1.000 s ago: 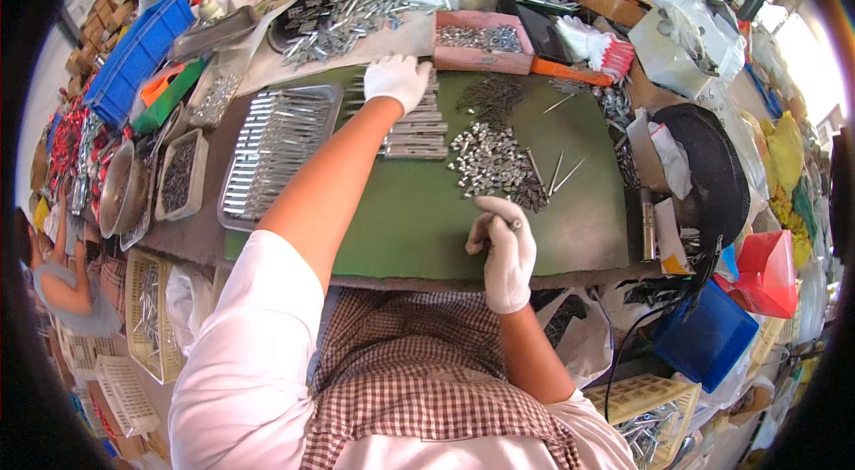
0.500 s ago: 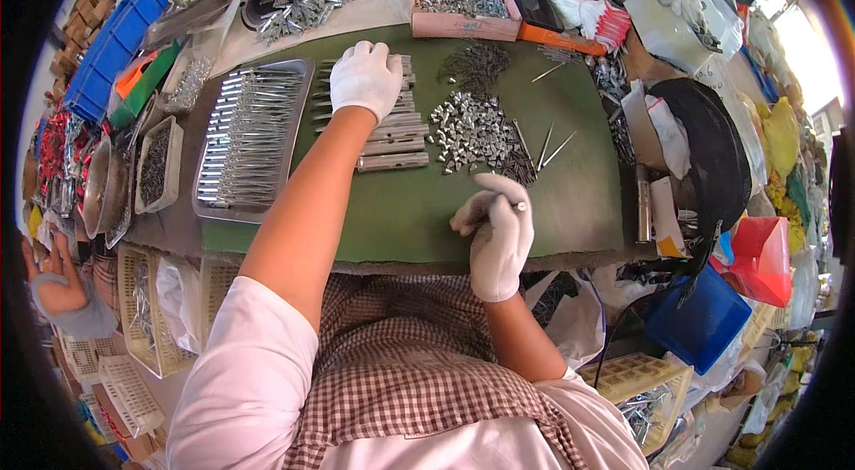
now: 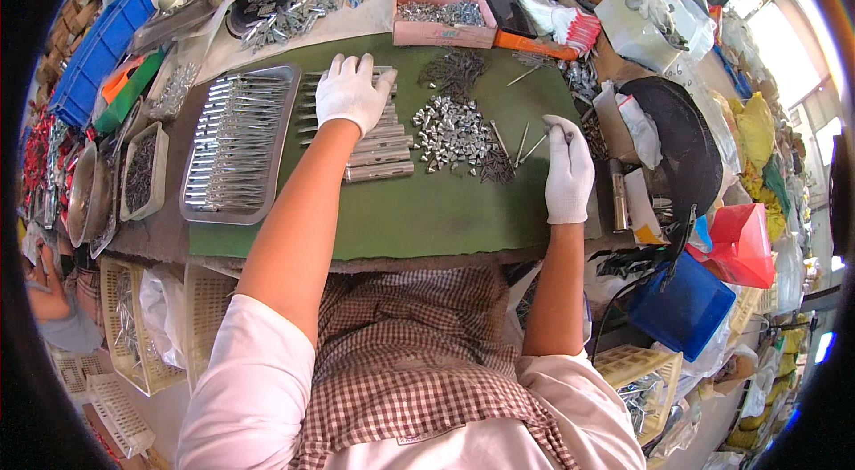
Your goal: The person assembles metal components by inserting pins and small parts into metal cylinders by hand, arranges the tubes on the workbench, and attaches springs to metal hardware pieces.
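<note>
My left hand [image 3: 353, 94], in a white glove, lies over the far end of a row of metal tubes [image 3: 381, 156], its fingers spread. Whether it presses on them I cannot tell. My right hand [image 3: 569, 172], also gloved, is at the right of the green work surface [image 3: 427, 234], fingers bent together. A small dark spot shows at its fingertips, too small to name. Just left of it lie thin metal rods [image 3: 522, 141]. Between the hands sit a heap of small silvery cone-shaped pieces [image 3: 452, 133] and a pile of dark pins [image 3: 453, 72].
A metal tray [image 3: 184, 207] with rows of slim shiny rods stands on the left. Behind are a pink box [image 3: 445, 33] of small metal parts and loose metal pieces [image 3: 307, 10]. A black mesh-like item [image 3: 681, 127] and a blue bin [image 3: 686, 310] are at right.
My right hand has moved from near the front edge to the right and away from me, beside the thin rods. My left hand's fingers have spread over the tubes. The whole view shifted slightly.
</note>
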Motion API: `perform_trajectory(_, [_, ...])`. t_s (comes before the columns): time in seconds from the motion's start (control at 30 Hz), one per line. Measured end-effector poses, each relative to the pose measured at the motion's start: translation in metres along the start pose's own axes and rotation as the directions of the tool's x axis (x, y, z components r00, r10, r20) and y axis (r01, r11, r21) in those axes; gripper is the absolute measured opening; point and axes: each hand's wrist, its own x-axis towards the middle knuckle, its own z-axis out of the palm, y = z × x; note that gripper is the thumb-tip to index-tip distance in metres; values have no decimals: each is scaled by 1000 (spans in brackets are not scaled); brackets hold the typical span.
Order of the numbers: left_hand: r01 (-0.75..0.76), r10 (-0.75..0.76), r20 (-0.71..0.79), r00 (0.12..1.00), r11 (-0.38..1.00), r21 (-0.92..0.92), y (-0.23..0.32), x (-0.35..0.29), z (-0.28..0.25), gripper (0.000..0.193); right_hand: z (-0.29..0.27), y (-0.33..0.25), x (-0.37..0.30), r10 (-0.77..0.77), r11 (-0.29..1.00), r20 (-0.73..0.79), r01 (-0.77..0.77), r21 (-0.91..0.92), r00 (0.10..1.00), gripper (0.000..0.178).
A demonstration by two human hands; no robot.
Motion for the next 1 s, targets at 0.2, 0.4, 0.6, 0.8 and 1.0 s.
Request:
perform_trajectory(0.2, [21,-21,-69,997,1000,-4,-10,7,11,64,6,-17,8,51,998,140,-46,-43,989,21])
perform_trajectory(0.4, [35,-34,158,987,999,-4,4,12,-17,57,6,3,37,-92,808,188,184,-559,978,16])
perform_trajectory(0.6, [-17,18,41,999,999,-32,6,5,-7,50,-6,14,40,-121,704,310,302,-643,943,9])
perform_trajectory(0.8, [-85,58,-222,973,990,-115,-9,1,12,44,-9,8,36,-99,821,410,307,-481,907,27])
perform_trajectory(1.0, [-63,54,-53,997,979,-192,3,7,-11,46,19,-36,85,-231,821,342,371,-434,911,16])
